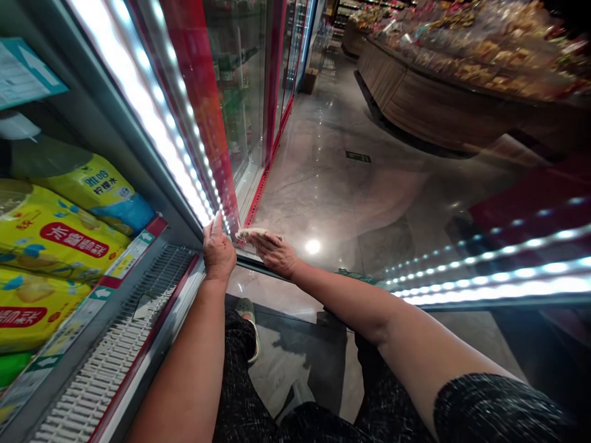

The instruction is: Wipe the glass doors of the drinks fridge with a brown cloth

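My left hand (218,249) rests against the lower corner of the cooler's door frame (182,184), fingers together and curled on the edge by the lit LED strip. My right hand (274,251) lies flat, fingers stretched out, pressing a pale cloth (252,233) against the bottom edge of the open glass door (462,246). Both bare forearms reach forward from the bottom of the view.
Yellow drink packs (55,240) fill the cooler shelf at left, above a white vent grille (120,344). More red-framed cooler doors (240,92) run along the aisle. A wooden display island (438,104) with packaged goods stands at the right. Glossy floor (332,178) lies between.
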The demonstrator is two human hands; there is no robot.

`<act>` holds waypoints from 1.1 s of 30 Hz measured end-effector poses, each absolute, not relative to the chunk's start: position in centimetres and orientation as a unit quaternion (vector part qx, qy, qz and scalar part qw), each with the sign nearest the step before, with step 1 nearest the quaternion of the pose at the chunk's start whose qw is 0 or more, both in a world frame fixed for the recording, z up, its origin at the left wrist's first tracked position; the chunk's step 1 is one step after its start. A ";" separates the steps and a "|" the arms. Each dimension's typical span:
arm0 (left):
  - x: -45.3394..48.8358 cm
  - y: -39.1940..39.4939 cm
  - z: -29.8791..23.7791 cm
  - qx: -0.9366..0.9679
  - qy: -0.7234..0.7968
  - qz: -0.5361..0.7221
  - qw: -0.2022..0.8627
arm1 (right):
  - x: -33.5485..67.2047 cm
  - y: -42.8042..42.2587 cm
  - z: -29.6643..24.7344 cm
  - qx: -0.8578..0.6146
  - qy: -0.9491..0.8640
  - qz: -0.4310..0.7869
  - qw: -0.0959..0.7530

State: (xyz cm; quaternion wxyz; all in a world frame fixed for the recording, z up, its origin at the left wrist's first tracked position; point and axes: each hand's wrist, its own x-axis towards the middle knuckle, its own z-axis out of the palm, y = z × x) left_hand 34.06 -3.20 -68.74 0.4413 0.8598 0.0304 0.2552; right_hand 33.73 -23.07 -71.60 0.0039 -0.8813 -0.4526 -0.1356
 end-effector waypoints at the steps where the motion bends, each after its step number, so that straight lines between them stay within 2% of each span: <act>1: 34.1 -3.1 -68.8 0.861 0.034 0.254 0.439 | 33.9 -22.9 -72.2 -0.875 -0.472 -0.105 -0.017; 4: 34.1 -2.7 -69.0 0.865 0.042 0.246 0.435 | 34.4 -22.1 -73.1 -0.865 -0.495 -0.059 -0.051; 10: 34.2 -1.8 -69.1 0.862 0.073 0.259 0.430 | 36.3 -17.9 -71.3 -0.879 -0.445 -0.166 0.029; 16: 34.3 -1.4 -68.8 0.851 0.093 0.274 0.439 | 37.1 -15.9 -73.7 -0.873 -0.486 -0.043 -0.018; 21: 34.5 -1.2 -68.2 0.841 0.106 0.300 0.439 | 38.4 -13.5 -72.2 -0.870 -0.464 -0.160 0.057; 28: 34.4 -1.3 -67.8 0.837 0.083 0.330 0.429 | 39.0 -13.5 -71.0 -0.862 -0.503 -0.058 -0.013; 33: 33.9 -1.7 -67.1 0.816 0.057 0.383 0.430 | 39.7 -13.5 -67.3 -0.857 -0.479 -0.182 0.052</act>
